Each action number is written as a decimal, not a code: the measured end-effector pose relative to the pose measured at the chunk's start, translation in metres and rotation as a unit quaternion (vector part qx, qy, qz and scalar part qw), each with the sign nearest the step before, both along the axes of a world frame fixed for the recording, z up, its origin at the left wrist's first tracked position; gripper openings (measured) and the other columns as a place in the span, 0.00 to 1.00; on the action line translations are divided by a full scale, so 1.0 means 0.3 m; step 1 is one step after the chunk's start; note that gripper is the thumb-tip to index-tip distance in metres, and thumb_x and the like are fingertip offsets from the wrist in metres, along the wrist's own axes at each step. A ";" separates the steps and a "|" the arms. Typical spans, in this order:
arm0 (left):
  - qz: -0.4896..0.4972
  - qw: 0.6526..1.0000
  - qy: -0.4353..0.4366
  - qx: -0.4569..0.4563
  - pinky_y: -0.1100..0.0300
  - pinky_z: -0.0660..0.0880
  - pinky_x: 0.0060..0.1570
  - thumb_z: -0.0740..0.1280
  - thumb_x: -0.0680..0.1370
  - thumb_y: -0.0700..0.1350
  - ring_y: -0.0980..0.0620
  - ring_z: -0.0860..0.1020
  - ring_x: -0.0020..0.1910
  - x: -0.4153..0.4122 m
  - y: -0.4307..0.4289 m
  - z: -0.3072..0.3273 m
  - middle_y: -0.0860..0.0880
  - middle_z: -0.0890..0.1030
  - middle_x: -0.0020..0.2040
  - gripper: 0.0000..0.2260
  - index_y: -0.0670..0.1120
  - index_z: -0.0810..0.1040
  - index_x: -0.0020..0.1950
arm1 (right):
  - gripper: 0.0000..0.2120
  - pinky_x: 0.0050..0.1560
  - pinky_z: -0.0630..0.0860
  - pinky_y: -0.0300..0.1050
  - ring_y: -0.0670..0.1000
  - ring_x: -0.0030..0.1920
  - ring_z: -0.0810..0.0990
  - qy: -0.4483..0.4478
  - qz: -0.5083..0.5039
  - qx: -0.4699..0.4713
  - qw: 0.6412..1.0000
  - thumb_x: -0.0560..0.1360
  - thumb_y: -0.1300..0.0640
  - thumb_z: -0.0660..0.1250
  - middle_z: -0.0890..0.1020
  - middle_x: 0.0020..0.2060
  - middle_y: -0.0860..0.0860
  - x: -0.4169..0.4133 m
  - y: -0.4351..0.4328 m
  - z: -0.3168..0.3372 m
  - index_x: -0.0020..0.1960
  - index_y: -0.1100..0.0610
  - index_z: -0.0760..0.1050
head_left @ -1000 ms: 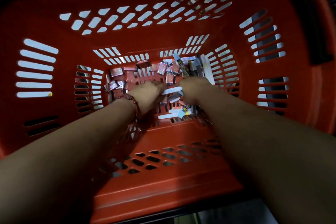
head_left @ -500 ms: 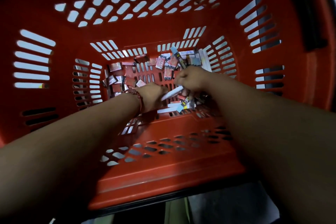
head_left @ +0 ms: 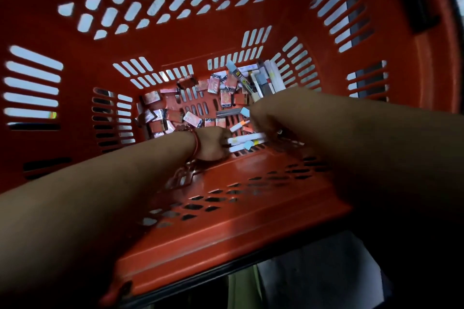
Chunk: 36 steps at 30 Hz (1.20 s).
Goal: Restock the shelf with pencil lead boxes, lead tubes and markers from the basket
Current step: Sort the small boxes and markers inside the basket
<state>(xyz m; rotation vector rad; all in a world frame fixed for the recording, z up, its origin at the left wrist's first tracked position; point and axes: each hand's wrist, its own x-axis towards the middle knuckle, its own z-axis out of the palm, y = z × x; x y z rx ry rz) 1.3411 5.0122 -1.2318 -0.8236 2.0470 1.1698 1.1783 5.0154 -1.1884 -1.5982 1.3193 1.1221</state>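
Red basket [head_left: 276,208] walls rise all round me, both arms reaching to its floor. My left hand [head_left: 213,144] curls round the ends of white markers [head_left: 247,138] by the near wall. My right hand [head_left: 262,118] is blurred just beyond them, and I cannot tell its grip. Boxes [head_left: 173,116] lie scattered left, tubes [head_left: 266,78] in the far right corner.

Red slotted plastic basket [head_left: 251,211], seen from above. On its floor, left and centre: small pink-red pencil lead boxes [head_left: 173,115], loosely scattered. Far right corner: long white markers [head_left: 272,78], bundled and leaning on the wall. Left hand [head_left: 213,144], with red cord bracelet [head_left: 195,144] at the wrist, fingers curled on the ends of white stick markers [head_left: 247,138] near the front wall. Right hand [head_left: 263,118]: blurred, just beside them, grip unclear.
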 end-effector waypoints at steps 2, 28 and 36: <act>0.080 0.995 0.010 0.054 0.55 0.76 0.43 0.69 0.77 0.39 0.46 0.76 0.37 0.013 0.013 -0.036 0.47 0.77 0.37 0.08 0.47 0.73 0.40 | 0.09 0.56 0.77 0.46 0.56 0.50 0.80 -0.009 0.069 -0.001 0.998 0.72 0.53 0.77 0.79 0.44 0.54 0.025 0.007 0.008 0.47 0.55 0.78; 0.191 0.964 0.160 0.095 0.52 0.81 0.54 0.71 0.73 0.31 0.50 0.82 0.47 0.017 -0.170 -0.035 0.47 0.84 0.49 0.15 0.47 0.79 0.54 | 0.10 0.35 0.70 0.42 0.52 0.41 0.78 -0.138 -0.363 -0.228 0.893 0.78 0.52 0.69 0.80 0.47 0.55 -0.043 0.112 -0.045 0.54 0.58 0.76; -0.319 0.902 0.160 -0.243 0.45 0.68 0.70 0.54 0.84 0.53 0.43 0.67 0.73 -0.036 -0.109 -0.165 0.46 0.66 0.77 0.22 0.51 0.62 0.78 | 0.10 0.37 0.82 0.49 0.56 0.38 0.84 -0.070 -0.509 -0.162 0.842 0.73 0.57 0.73 0.83 0.42 0.57 -0.153 0.051 -0.006 0.52 0.58 0.76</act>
